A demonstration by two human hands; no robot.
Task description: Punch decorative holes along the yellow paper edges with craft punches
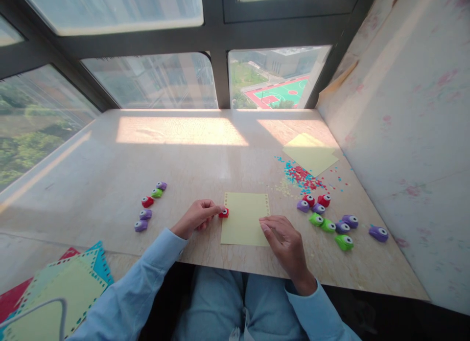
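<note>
A pale yellow sheet of paper (244,226) lies in front of me, with small punched holes along the upper parts of its left and right edges. At its left edge sits a red craft punch (223,213), gripped by my left hand (201,215) with the thumb on top. My right hand (284,238) pinches the sheet's right edge between thumb and fingers. Off to the left stand several punches, among them a red punch (147,202) and a green punch (157,193). More punches are grouped on the right, including a purple punch (378,233) and a green punch (344,242).
Red and blue paper bits (301,177) are scattered at the right, beside plain yellow sheets (312,155). Punched coloured sheets (58,287) are piled at the lower left, with a white curved bar (63,306) over them. A wall (411,150) bounds the right side; windows stand behind.
</note>
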